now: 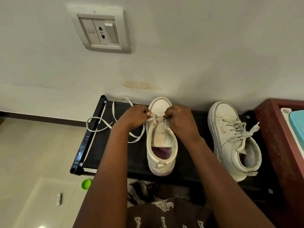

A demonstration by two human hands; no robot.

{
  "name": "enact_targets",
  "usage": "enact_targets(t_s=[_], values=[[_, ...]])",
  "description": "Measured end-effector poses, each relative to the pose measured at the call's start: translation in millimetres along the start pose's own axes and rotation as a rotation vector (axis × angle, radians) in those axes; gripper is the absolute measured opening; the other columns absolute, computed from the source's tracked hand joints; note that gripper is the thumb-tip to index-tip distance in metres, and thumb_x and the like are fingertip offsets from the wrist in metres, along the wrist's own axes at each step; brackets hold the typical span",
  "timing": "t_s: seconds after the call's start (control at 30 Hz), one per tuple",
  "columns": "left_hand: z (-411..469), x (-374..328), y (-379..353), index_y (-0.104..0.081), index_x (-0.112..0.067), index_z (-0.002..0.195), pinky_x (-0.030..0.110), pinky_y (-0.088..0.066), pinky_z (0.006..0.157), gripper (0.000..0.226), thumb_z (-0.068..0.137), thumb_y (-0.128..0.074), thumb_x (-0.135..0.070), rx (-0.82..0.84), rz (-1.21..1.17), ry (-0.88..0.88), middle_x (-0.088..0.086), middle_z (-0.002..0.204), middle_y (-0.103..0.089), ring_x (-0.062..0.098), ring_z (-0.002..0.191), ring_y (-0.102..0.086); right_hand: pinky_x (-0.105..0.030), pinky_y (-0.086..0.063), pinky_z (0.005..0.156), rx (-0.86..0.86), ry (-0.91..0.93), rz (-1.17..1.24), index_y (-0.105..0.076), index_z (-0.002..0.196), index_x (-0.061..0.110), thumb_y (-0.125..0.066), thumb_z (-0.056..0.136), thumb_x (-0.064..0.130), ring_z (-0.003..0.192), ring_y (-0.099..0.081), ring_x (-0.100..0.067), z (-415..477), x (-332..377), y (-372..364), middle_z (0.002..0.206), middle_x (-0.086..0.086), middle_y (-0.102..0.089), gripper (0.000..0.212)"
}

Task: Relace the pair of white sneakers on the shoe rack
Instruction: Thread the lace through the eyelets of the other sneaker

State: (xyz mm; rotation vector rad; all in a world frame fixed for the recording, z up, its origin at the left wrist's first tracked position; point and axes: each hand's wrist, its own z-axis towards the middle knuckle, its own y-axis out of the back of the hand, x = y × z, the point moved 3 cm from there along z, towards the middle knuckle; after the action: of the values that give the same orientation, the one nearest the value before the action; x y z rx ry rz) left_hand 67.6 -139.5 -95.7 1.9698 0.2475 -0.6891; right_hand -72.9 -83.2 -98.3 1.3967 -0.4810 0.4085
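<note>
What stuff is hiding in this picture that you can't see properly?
- Front eyelets of the middle sneaker: head view, covered by the left hand and right hand pinching the lace.
- Turquoise thing: head view, cut off by the right edge.
- Small white thing on the floor: head view, too small to name.

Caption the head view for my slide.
Left hand and right hand pinch the lace at one sneaker's toe eyelets; laced sneaker alongside.

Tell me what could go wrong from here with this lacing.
The loose lace loops past the left edge of the shoe rack; it may knot or snag when pulled through. The sneaker seems unheld while left hand and right hand pinch the lace, so a strong pull may shift it.
</note>
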Motion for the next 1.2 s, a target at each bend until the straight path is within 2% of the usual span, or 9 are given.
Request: enact_targets(t_s=[0.13, 0.3, 0.43, 0.63, 0.8, 0.9, 1.03, 1.1, 1.2], values=[[-2, 3, 0, -0.060, -0.008, 0.111, 0.026, -0.033, 0.079, 0.025, 0.098, -0.044, -0.022, 0.004, -0.050, 0.014, 0.008, 0.112, -0.060, 0.016, 0.095, -0.050, -0.035, -0.051, 0.088, 0.013, -0.054, 0.043, -0.074, 0.095, 0.001, -0.055, 0.081, -0.008, 0.093, -0.064, -0.023, 1, 1, 3, 0.104, -0.011, -0.069, 0.025], [-6, 7, 9, -0.063, -0.009, 0.106, 0.050, -0.025, 0.111, 0.038, 0.098, -0.040, -0.039, -0.001, -0.009, 0.031, 0.010, 0.115, -0.060, 0.027, 0.116, -0.049, -0.020, -0.042, 0.092, 0.075, -0.187, 0.101, -0.074, 0.097, 0.007, -0.051, 0.083, -0.006, 0.101, -0.063, -0.019, 4, 2, 18, 0.107, -0.007, -0.070, 0.030], [-8, 9, 24, -0.055, -0.013, 0.085, 0.052, -0.013, 0.114, 0.035, 0.101, -0.034, -0.037, -0.111, 0.020, 0.009, 0.012, 0.109, -0.055, 0.031, 0.118, -0.046, -0.030, -0.042, 0.097, 0.034, -0.149, 0.125, -0.072, 0.107, 0.012, -0.056, 0.090, 0.014, 0.103, -0.061, -0.021, 1, 28, 25, 0.108, -0.007, -0.070, 0.023], [-10, 2, 32, -0.065, -0.014, 0.097, 0.054, 0.002, 0.113, 0.037, 0.099, -0.036, -0.037, -0.185, 0.126, 0.021, 0.010, 0.127, -0.053, 0.029, 0.127, -0.041, -0.032, -0.041, 0.069, 0.205, -0.177, -0.159, -0.061, 0.108, 0.006, -0.062, 0.088, 0.021, 0.097, -0.060, -0.028, 14, 70, 2, 0.100, -0.011, -0.061, 0.025], [-25, 4, 49, -0.056, -0.015, 0.124, 0.031, -0.034, 0.102, 0.030, 0.097, -0.048, -0.024, -0.417, -0.172, -0.085, 0.007, 0.124, -0.053, 0.022, 0.115, -0.050, -0.031, -0.042, 0.072, 0.117, -0.202, -0.266, -0.057, 0.116, 0.008, -0.054, 0.092, 0.011, 0.102, -0.060, -0.030, 23, 75, 4, 0.114, -0.012, -0.058, 0.024], [-37, 9, 61, -0.064, -0.016, 0.107, 0.024, -0.044, 0.083, 0.017, 0.094, -0.053, -0.017, -0.456, -0.397, -0.056, -0.001, 0.098, -0.063, 0.013, 0.090, -0.058, -0.030, -0.046, 0.074, 0.075, -0.299, 0.013, -0.070, 0.101, 0.010, -0.061, 0.085, 0.013, 0.097, -0.061, -0.028, 32, 63, 5, 0.105, -0.011, -0.066, 0.018], [-41, 11, 43, -0.067, -0.003, 0.095, 0.015, -0.053, 0.057, 0.014, 0.091, -0.053, 0.000, 0.090, -0.603, 0.102, 0.006, 0.082, -0.068, 0.010, 0.067, -0.064, -0.022, -0.042, 0.063, 0.008, -0.343, 0.333, -0.073, 0.082, 0.004, -0.062, 0.077, 0.005, 0.084, -0.062, -0.022, 35, 60, 14, 0.088, -0.012, -0.071, 0.012], [-38, 9, 28, -0.065, 0.002, 0.108, 0.018, -0.056, 0.065, 0.021, 0.090, -0.054, 0.002, 0.160, -0.525, 0.123, 0.011, 0.094, -0.069, 0.009, 0.071, -0.067, -0.026, -0.042, 0.065, -0.050, -0.340, 0.393, -0.073, 0.081, 0.001, -0.063, 0.077, 0.005, 0.082, -0.063, -0.024, 36, 64, 19, 0.086, -0.014, -0.072, 0.012], [-28, 0, 22, -0.063, -0.006, 0.120, 0.034, -0.047, 0.098, 0.030, 0.090, -0.058, -0.007, -0.117, -0.384, 0.021, 0.011, 0.117, -0.066, 0.020, 0.106, -0.062, -0.024, -0.042, 0.061, -0.137, -0.303, 0.429, -0.074, 0.081, 0.001, -0.062, 0.080, 0.005, 0.070, -0.062, -0.020, 37, 73, 27, 0.079, -0.013, -0.070, 0.012]])
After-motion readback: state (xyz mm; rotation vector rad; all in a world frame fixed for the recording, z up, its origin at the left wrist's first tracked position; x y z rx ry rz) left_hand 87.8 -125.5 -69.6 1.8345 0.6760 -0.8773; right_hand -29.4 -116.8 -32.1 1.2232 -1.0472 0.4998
